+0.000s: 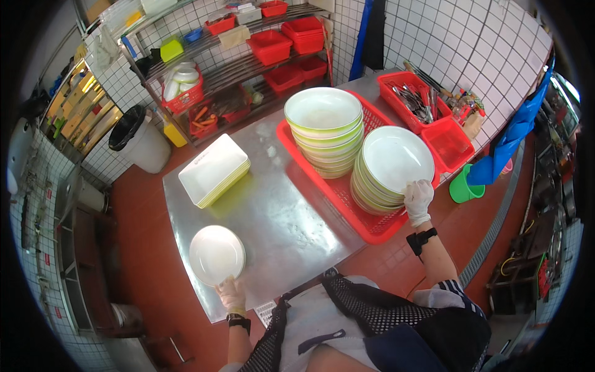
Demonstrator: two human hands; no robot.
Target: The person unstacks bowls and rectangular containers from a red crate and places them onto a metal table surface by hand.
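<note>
My left hand [231, 294], in a thin glove, grips the near rim of a round white plate [216, 255] at the near left of the metal table [283, 218]. At the right, my gloved right hand [418, 200] pinches the near rim of the top white bowl [398, 158] on a stack. That stack stands in a red plastic basket [338, 195]. Beside it in the basket rises another, taller-looking stack of white bowls with green outer bands [324, 111]. Rectangular white and green trays [214, 169] lie stacked on the table's left part.
Behind the red basket, a smaller red basket of cutlery [413, 100] adjoins a red tray [447, 144]. A metal shelf [223, 60] with red bins stands beyond the table. A lined waste bin [144, 144] is at the left; a green bucket [466, 183] stands at the right.
</note>
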